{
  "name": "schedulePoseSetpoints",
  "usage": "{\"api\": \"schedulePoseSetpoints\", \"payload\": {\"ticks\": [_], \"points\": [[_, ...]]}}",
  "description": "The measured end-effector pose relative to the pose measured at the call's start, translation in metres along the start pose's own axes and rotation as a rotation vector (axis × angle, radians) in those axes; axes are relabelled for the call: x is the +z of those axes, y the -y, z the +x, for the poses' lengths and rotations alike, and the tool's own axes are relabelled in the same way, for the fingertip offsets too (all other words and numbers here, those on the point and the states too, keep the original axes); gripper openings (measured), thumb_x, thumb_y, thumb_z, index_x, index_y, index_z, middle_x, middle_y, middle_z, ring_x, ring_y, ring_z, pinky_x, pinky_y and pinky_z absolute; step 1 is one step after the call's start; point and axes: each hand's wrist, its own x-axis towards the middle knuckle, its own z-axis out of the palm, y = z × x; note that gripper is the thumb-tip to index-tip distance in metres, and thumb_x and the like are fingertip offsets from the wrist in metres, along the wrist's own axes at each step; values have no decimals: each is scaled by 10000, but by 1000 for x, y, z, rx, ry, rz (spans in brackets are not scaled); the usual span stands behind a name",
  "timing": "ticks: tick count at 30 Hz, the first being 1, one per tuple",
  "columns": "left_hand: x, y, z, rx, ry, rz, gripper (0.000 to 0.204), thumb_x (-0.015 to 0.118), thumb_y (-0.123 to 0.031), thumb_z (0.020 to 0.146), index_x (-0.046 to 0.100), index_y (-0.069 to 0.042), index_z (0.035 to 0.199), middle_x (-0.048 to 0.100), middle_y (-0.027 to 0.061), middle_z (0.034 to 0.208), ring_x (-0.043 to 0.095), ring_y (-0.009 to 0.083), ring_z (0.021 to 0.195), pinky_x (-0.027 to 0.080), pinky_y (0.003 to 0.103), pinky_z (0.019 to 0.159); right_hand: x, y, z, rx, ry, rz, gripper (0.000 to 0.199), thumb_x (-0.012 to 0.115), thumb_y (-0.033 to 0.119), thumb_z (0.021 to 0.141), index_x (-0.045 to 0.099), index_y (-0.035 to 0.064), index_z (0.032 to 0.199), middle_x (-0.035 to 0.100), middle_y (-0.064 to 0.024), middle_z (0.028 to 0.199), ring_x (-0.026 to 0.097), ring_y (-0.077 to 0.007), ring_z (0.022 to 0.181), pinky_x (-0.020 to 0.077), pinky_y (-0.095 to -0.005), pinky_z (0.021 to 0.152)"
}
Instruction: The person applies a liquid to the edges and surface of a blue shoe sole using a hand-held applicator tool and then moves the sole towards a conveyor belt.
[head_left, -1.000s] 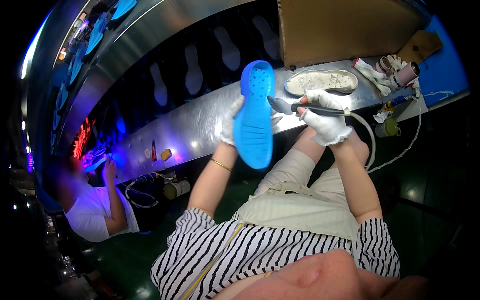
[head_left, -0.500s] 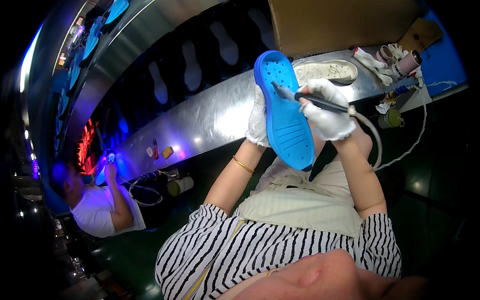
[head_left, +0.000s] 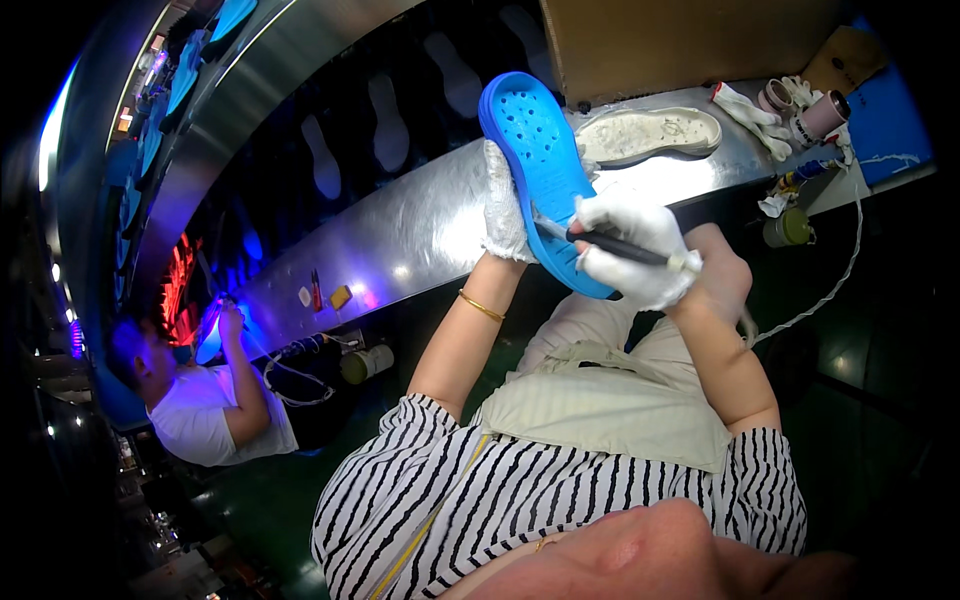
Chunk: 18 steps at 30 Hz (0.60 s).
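A blue shoe sole (head_left: 558, 165) with a raised rim and several small holes at its far end is tilted up in front of me. My left hand (head_left: 506, 205), in a white glove, grips its left edge; the fingers are partly behind it. In my gloved right hand (head_left: 642, 245) is a brush with a dark handle (head_left: 622, 248), held like a pen, with a pale hose at its rear. The brush's tip lies at the inner face of the sole, toward the near end. Beyond the sole, a whitish sole (head_left: 650, 135) rests on the metal ledge.
A metal ledge (head_left: 420, 215) runs across, beside a dark conveyor carrying grey insole shapes (head_left: 387, 120). Gloves (head_left: 752, 120) and a pinkish cup (head_left: 822, 115) sit at the right, near a cardboard box (head_left: 700, 45). A co-worker (head_left: 215, 410) in white handles a blue sole at the left.
The brush has moved from the holed far end of the sole down toward its near end. The sole has shifted slightly up and left, showing more of the whitish sole.
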Motion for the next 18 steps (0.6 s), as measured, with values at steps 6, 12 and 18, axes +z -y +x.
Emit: {"api": "schedulePoseSetpoints", "payload": {"ticks": [6,12,18], "points": [[-3,-9,5,39,7,-56,795,371,-720,805,426,-89,1285,559,140,1155,584,269,992,510,407,857,7,-1,-2,-195,-25,-124,227,648,-43,651,611,42,858,612,-69,784,609,-184,728,485,-289,693],[0,-17,3,54,-19,-124,787,384,-716,805,422,-91,1282,547,139,1164,575,272,1004,510,424,858,-11,0,2,207,-12,168,133,622,15,762,623,16,896,629,-22,832,587,-81,775,476,-235,735],[21,7,-28,-8,177,-309,844,358,-724,805,329,-97,1369,430,126,1319,466,292,1151,373,463,1011,-30,-11,12,149,-162,211,140,622,9,798,601,4,936,632,-44,880,586,-74,770,483,-218,695]]}}
